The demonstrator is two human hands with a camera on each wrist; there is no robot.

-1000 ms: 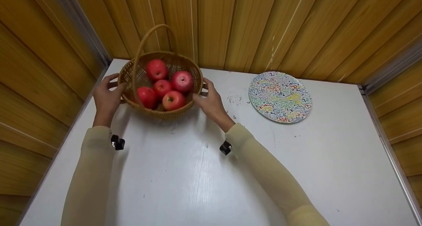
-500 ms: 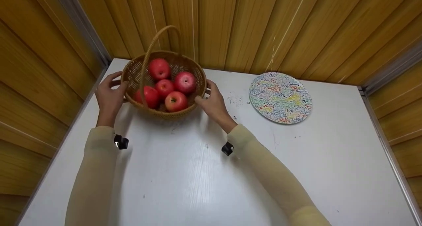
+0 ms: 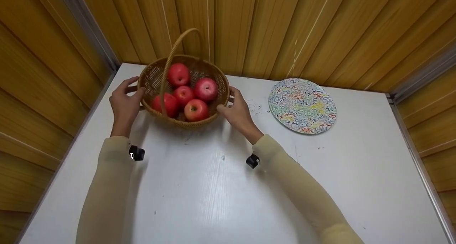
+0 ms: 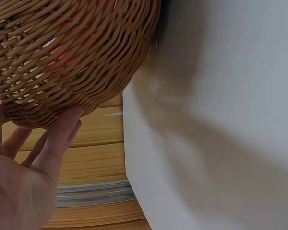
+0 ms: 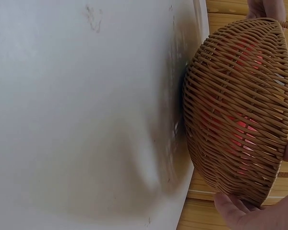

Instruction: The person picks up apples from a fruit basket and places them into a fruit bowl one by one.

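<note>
A round wicker basket with a tall arched handle stands at the back left of the white table. Several red apples lie inside it. My left hand grips the basket's left side, thumb at the rim and fingers round the outer wall. On the opposite side my right hand holds it the same way, with the thumb over the rim. In the left wrist view, fingers press against the woven wall. Red fruit shows through the weave in the right wrist view, where the basket sits close over the tabletop.
A round plate with a multicoloured speckled pattern lies on the table, right of the basket. Wooden plank walls enclose the back and both sides. Small dark marks dot the tabletop.
Both hands and the basket with its apples have shifted a little to the right, away from the left wall. The plate has stayed in place.
</note>
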